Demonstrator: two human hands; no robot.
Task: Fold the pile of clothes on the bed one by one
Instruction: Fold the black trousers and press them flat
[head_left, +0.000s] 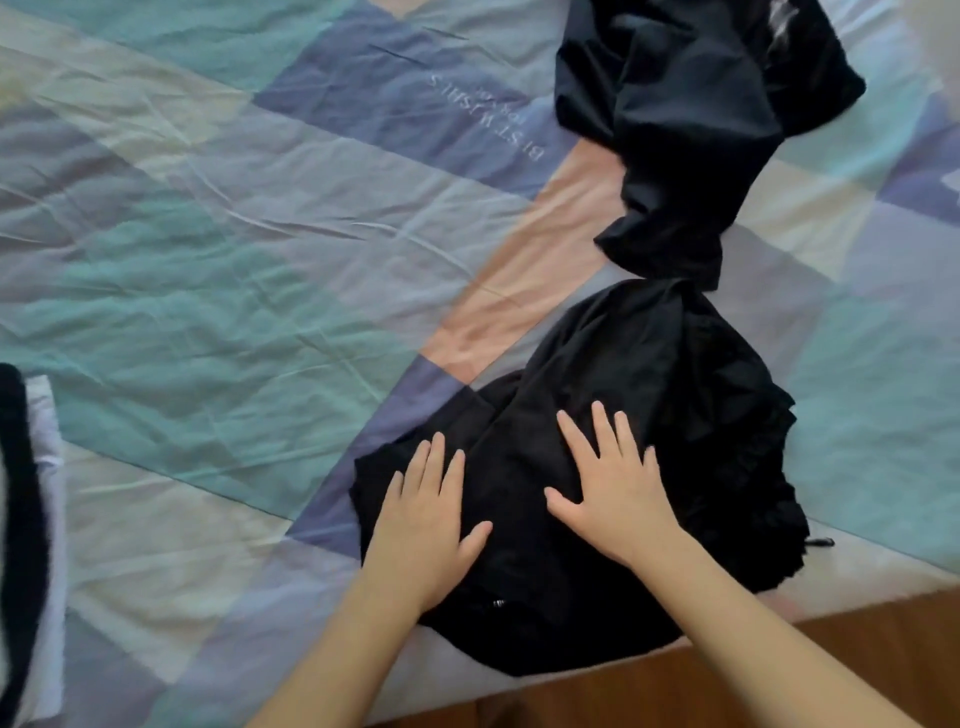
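Left hand (423, 525) is lying flat, fingers straight and slightly spread, palm pressing down on the near-left part of a black garment (675, 415). Right hand (613, 488) is doing the same just beside it, fingers splayed wide, thumb pointing toward the left hand, palm resting on the middle of the same garment. Neither hand is gripping anything; both are wide and flat. The garment is lying bunched and roughly rounded at the near edge of the bed (234, 270), with a ruffled edge showing on its right side and its near hem hanging slightly past the mattress edge. A second black garment (691, 119) is sitting crumpled farther back on the right, its lower end touching or nearly touching the top of the first one; can't tell which. The bed cover is showing a patchwork of teal, blue, peach and pale blocks, wrinkled, with faint upside-down lettering. At the far left edge a white and black piece of clothing (31, 519) is lying on the bed, well apart from the hands. A wooden floor (857, 654) is showing at the bottom right.
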